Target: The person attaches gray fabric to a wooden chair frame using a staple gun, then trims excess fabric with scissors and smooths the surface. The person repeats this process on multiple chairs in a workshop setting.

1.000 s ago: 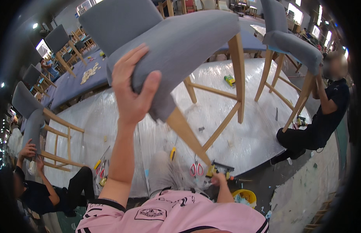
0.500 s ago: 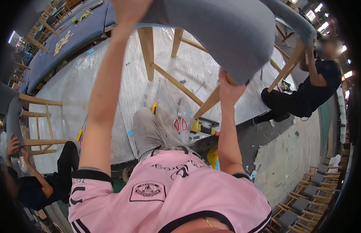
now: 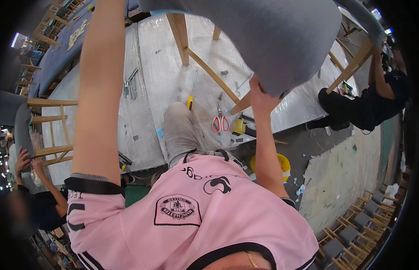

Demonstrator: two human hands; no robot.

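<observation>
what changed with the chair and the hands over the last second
The grey chair has risen toward the camera and now fills the top of the view. The right hand, earlier down by the tools, has taken hold of its seat edge. The left arm has stretched up, its hand out of view. The scissors stayed on the sheet.

One head-worn fisheye view looks steeply down the person's chest toward the plastic-covered floor (image 3: 146, 112), close.

Matt grey cloth chair seat (image 3: 272, 40), smooth pale wooden legs (image 3: 180, 29).
</observation>
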